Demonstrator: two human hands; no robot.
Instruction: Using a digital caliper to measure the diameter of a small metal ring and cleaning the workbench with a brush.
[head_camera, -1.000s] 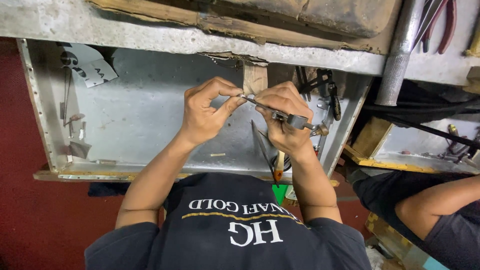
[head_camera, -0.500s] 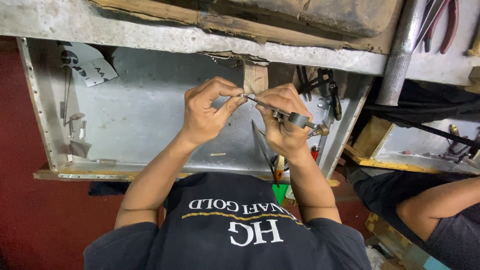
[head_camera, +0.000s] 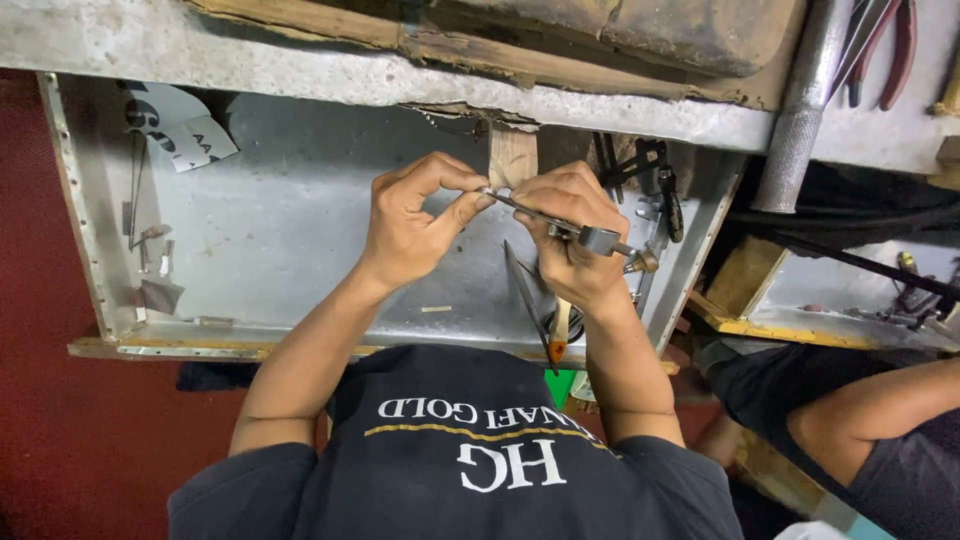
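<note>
While the right hand (head_camera: 575, 240) grips a slim metal hand tool (head_camera: 560, 226), the left hand (head_camera: 415, 220) fingers pinch its tip; fine, steady alignment seems needed next.

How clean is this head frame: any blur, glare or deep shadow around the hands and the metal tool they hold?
Head view: the left hand, right hand and the slim metal tool between them are sharp, with no motion blur. The metal tray shows soft sheen, not blown glare. The gap beside the steel pipe sinks into dark shadow, and the straight edges bow slightly toward the frame's edges.
</note>
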